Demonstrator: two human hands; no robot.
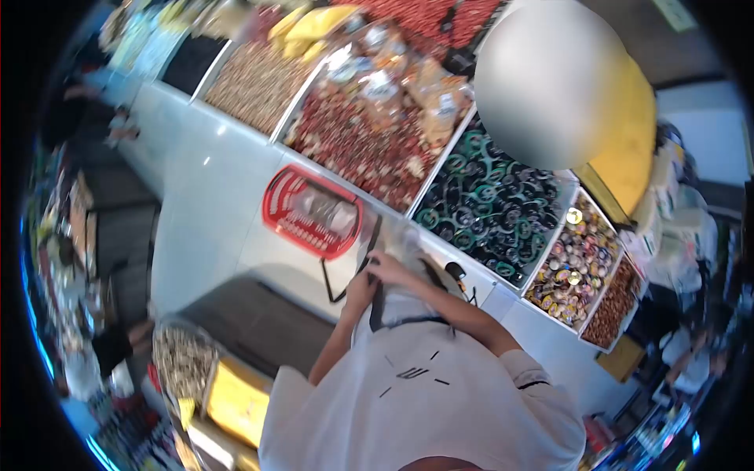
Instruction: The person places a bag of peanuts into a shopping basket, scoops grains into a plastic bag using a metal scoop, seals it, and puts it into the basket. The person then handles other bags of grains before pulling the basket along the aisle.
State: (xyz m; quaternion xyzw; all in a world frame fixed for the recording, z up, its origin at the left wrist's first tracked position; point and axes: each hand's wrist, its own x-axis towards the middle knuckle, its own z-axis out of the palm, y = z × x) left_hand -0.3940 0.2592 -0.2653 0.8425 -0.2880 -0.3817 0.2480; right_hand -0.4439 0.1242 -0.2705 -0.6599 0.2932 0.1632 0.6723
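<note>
A red shopping basket (312,212) stands on the floor just ahead of me, with a few clear packages (326,210) inside. Its black handle (329,280) reaches back towards my body. My left hand (361,290) is closed around this handle near my waist. Right beside it, my right hand (386,269) has its fingers curled over the left hand and a black bar. What the right fingers grip is partly hidden.
Along the front run display bins of red-brown packed goods (353,145), dark green-trimmed packets (491,204), colourful round pieces (577,263) and brown nuts (613,306). A dark counter side (259,322) stands close on my left. Several people are at the edges, blurred.
</note>
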